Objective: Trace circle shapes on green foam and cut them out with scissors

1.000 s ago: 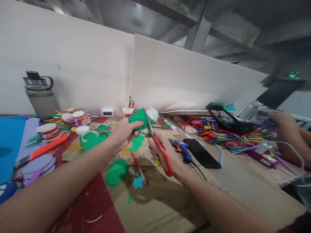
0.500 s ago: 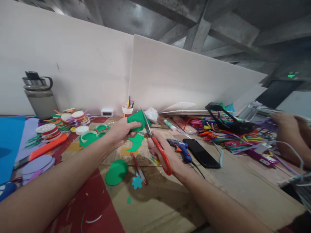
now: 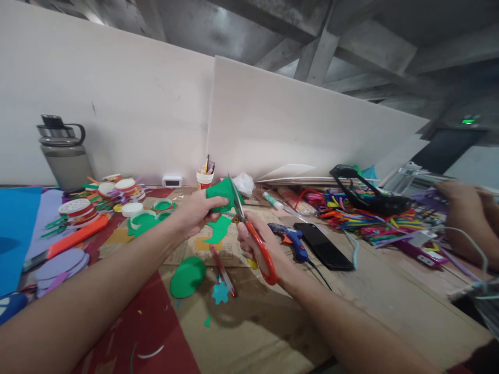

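My left hand pinches a green foam or paper sheet between thumb and fingers. Around the red handles of a pair of scissors my right hand is closed, and the blades point up and away at the sheet's right side. Below my hands lie a green cut-out scrap, a green oval, a red pen and a light-blue gear-shaped piece. Whether the blades are biting into the sheet is hard to see.
A blue glue gun and a black phone lie right of my hands. At left are an orange utility knife, lilac discs and a water bottle. Another person's hand is at far right, near colourful strips.
Both hands, with the sheet and scissors, have shifted very slightly right. Nothing has been let go or picked up.
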Action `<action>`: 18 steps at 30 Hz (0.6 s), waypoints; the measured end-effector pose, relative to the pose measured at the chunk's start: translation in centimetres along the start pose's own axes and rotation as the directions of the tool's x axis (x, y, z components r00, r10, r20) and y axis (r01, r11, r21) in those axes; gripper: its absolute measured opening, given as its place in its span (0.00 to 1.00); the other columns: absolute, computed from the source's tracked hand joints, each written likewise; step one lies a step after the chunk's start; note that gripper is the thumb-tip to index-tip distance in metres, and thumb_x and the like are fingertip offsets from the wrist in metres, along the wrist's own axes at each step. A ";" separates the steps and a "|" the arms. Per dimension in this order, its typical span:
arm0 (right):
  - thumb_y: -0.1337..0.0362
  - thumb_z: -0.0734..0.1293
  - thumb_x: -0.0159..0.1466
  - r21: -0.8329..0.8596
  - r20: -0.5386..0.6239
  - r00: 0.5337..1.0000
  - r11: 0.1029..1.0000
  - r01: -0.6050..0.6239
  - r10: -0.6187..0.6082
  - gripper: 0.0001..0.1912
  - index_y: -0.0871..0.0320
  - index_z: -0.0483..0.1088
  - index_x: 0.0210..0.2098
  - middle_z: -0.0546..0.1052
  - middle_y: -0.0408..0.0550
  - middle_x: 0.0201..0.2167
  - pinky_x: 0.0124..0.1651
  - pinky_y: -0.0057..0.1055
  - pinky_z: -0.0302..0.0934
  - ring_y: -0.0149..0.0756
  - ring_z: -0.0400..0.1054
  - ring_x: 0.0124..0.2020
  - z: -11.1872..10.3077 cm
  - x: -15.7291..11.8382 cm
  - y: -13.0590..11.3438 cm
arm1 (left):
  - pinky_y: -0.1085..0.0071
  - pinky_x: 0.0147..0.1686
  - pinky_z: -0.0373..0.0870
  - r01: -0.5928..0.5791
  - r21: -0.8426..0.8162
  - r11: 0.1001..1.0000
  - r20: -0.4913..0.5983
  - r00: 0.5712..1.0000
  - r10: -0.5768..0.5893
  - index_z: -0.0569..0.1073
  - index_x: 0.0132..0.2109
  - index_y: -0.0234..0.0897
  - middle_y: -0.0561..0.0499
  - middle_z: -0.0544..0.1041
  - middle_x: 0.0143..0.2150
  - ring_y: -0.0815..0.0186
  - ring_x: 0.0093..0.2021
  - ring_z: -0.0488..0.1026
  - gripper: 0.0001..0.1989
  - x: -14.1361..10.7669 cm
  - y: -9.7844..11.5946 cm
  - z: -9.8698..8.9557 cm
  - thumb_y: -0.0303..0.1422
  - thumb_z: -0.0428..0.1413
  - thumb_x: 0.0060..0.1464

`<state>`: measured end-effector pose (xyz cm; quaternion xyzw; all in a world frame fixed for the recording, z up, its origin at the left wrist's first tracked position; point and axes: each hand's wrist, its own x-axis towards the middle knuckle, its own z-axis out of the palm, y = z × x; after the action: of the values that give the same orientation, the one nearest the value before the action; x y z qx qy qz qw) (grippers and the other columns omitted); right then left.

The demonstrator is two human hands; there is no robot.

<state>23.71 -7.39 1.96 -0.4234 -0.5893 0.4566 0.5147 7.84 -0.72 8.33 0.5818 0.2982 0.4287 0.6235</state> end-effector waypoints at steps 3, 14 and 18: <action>0.51 0.66 0.62 0.065 0.037 0.999 0.998 -0.022 0.019 0.15 0.52 0.61 0.38 0.53 0.34 0.22 0.18 0.20 0.45 0.23 0.47 0.18 -0.1 0.0 0.1 | 0.79 0.17 0.47 -0.016 0.010 1.000 0.025 1.000 0.015 0.63 0.26 0.35 0.59 0.60 0.20 0.78 0.17 0.55 0.12 0.1 0.1 -0.3 0.30 0.61 0.44; 0.48 0.66 0.62 0.055 0.041 0.998 0.998 -0.041 0.039 0.17 0.53 0.59 0.36 0.56 0.35 0.23 0.18 0.21 0.47 0.23 0.49 0.18 -0.1 -0.2 -0.5 | 0.78 0.16 0.45 -0.060 -0.033 0.998 -0.031 0.998 0.059 0.65 0.25 0.34 0.60 0.60 0.19 0.79 0.16 0.53 0.15 0.5 -0.4 -0.9 0.34 0.66 0.42; 0.47 0.64 0.63 0.026 0.051 0.999 1.000 -0.011 0.010 0.17 0.53 0.59 0.36 0.56 0.35 0.23 0.18 0.21 0.47 0.23 0.50 0.18 -0.3 0.0 -0.3 | 0.78 0.16 0.50 -0.110 -0.061 0.992 -0.153 0.983 0.100 0.70 0.27 0.33 0.57 0.67 0.22 0.78 0.17 0.58 0.16 0.3 -1.0 -0.1 0.39 0.66 0.42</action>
<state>23.95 -7.45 2.29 -0.4080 -0.5938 0.4777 0.5027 8.12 -0.38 7.43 0.5408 0.2981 0.5136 0.5958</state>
